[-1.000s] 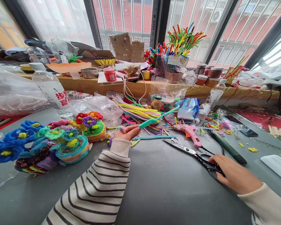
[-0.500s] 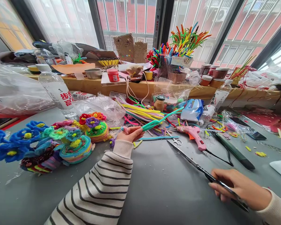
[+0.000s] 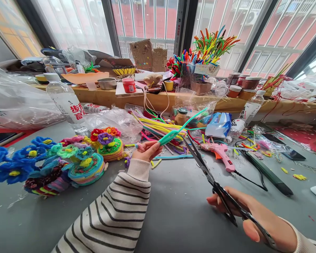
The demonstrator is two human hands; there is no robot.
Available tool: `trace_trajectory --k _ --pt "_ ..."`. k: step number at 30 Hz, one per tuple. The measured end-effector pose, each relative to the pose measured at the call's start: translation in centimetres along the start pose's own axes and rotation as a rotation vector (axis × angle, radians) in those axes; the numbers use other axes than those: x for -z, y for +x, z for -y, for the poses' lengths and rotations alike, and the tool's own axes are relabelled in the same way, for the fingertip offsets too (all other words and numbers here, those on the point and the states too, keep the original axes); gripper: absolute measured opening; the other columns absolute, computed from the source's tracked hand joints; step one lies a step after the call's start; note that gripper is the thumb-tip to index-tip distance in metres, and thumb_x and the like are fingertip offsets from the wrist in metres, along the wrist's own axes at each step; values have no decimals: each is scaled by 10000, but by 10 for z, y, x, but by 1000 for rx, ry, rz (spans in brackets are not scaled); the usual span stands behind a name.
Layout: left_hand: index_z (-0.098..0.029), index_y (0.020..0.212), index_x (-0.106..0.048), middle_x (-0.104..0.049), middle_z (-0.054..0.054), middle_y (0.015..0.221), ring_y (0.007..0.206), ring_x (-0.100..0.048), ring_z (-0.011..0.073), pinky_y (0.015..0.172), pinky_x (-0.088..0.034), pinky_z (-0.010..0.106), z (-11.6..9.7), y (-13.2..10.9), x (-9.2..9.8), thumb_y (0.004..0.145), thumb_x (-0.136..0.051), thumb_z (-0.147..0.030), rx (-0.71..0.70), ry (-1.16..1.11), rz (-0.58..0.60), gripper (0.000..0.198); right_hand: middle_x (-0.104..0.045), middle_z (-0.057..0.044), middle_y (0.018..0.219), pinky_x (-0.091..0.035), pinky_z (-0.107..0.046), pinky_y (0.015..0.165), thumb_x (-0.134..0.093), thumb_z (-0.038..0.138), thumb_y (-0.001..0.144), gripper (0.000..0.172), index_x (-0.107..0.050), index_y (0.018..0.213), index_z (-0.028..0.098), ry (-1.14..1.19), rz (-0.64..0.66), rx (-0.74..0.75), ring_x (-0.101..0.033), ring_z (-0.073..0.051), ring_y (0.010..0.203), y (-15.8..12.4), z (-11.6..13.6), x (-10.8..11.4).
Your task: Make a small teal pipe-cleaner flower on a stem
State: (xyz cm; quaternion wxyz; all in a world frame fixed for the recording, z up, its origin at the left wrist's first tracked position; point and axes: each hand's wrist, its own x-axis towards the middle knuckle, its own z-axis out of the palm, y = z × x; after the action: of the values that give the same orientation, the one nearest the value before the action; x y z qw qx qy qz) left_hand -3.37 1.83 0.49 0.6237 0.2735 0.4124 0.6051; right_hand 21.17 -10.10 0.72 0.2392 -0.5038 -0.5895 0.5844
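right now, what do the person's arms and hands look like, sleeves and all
The left hand and right hand are bare. The left sleeve is off-white with dark stripes around the arm, ending in a plain, ribbed cuff. The right cuff is pale and plain too; most of that sleeve is out of frame.

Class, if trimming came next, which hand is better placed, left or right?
Probably the right hand: it holds the large scissors, blades parted and pointing toward the turquoise pipe cleaners, which the left hand pinches.
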Motion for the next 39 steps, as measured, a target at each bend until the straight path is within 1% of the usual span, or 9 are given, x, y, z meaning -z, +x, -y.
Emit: trace_trajectory --k 8,14,21,26,28,30,33,36,39 --pt "-108 589 -573 -610 -17 484 456 -580 80 470 -481 139 -3 -3 -2 366 -726 -166 -81 -54 -9 277 -487 -183 1110 -327 -374 889 -611 589 436 704 -448 962 150 -86 143 -40 -456 -266 1021 6 14 -9" --pt "-101 580 -565 -614 -12 488 464 -582 82 480 -477 144 -3 -8 -6 359 -731 -184 -71 -45 43 289 -524 -162 1048 -359 -360 864 -619 595 409 690 -442 906 151 -28 110 -40 -477 -266 987 11 17 -16" --pt "-102 555 -547 -599 -16 439 434 -567 80 466 -468 153 1 -8 -6 354 -734 -203 -34 24 91 293 -521 -158 1033 -391 -347 837 -645 551 414 642 -434 863 145 52 89 -21 -488 -245 970 33 21 -31" --pt "-100 567 -544 -606 -11 447 437 -565 74 467 -463 145 2 -9 -6 386 -725 -196 -71 27 63 273 -521 -150 1017 -423 -345 780 -640 544 435 605 -442 845 146 151 71 34 -489 -233 954 50 18 -39" --pt "-98 566 -541 -599 -15 432 426 -560 70 466 -463 143 2 -9 -6 383 -726 -191 -66 27 43 277 -535 -139 981 -440 -327 725 -650 527 443 584 -449 836 143 187 79 65 -523 -206 875 56 17 -42" --pt "-97 570 -543 -595 -17 427 418 -556 69 462 -463 141 1 -8 -6 376 -729 -189 -61 32 26 284 -557 -115 901 -452 -292 613 -642 524 465 565 -453 834 139 233 108 97 -549 -139 677 60 16 -45" --pt "-98 565 -549 -590 -17 419 413 -555 72 455 -461 144 1 -5 -5 356 -734 -197 -45 52 25 296 -563 -54 719 -390 -222 433 -607 541 502 563 -454 855 130 293 171 115 -433 -45 431 64 12 -47" --pt "-99 556 -554 -586 -15 411 412 -555 76 454 -461 148 0 -4 -4 344 -737 -223 -23 95 57 307 -508 8 572 -310 -184 365 -591 555 509 572 -460 860 123 320 242 115 -375 -29 371 65 5 -48" --pt "-104 556 -558 -591 -16 420 418 -559 79 465 -467 156 0 -5 -4 345 -736 -234 -4 141 77 306 -434 41 528 -284 -179 355 -553 593 520 577 -462 845 126 355 269 185 -354 -27 362 65 0 -47"
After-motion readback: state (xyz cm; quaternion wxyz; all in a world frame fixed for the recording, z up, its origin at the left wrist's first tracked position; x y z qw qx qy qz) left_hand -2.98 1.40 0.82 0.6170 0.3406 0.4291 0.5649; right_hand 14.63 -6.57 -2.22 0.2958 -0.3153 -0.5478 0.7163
